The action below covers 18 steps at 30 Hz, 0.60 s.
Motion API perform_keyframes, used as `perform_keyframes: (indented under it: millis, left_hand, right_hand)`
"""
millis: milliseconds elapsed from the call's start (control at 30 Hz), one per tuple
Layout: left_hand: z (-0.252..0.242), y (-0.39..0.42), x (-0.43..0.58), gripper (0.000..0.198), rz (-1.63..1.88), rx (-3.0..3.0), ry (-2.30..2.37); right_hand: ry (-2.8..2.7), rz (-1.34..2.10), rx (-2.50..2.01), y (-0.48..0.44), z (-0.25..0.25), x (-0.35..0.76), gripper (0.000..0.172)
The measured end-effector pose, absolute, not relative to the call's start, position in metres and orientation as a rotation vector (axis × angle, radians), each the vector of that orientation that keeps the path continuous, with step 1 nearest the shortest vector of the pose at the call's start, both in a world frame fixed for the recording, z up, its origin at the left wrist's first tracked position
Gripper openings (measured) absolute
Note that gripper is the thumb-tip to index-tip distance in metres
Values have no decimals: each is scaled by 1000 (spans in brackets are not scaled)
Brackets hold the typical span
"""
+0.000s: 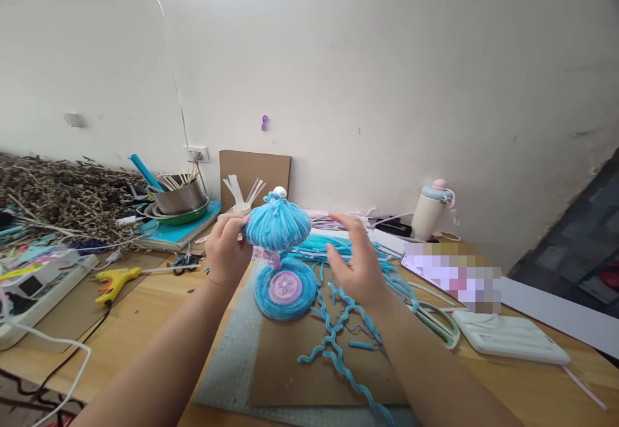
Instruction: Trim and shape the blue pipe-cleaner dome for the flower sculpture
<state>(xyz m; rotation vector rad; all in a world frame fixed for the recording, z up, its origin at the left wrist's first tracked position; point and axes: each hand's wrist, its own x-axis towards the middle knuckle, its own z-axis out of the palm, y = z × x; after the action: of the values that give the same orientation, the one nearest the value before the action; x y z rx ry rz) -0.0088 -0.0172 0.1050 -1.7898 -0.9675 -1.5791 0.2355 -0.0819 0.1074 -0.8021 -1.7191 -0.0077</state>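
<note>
My left hand (228, 246) is closed on the left edge of a blue dome of chenille stems (277, 224), gathered at the top under a white knob. I hold it raised above the work surface. My right hand (355, 256) is open to the right of the dome, thumb and fingers apart, touching nothing. Below the dome lies a round blue chenille coil (264, 298) with a pink flower-patterned disc (284, 287) at its centre. A small pink piece (271, 259) shows between dome and coil. Wavy blue chenille stems (338, 330) lie beside the coil.
A yellow glue gun (116, 283) and a power strip (43, 304) lie at left. Scissors (438, 324), a white flat device (510, 337) and a phone (445, 278) are at right. A bottle (428, 214) stands near the wall; cardboard (290, 375) covers the front.
</note>
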Motion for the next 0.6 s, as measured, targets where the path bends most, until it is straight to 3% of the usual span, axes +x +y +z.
perform_keyframes:
  millis: [300, 600]
  left_hand:
    - [103, -14, -4, 15, -1627, -1791, -945]
    - [104, -15, -2, 13, -1656, -1794, -983]
  right_hand:
    - [-1524, 196, -879, -90, 119, 267, 20]
    - [-1672, 155, -939, -91, 119, 258, 15]
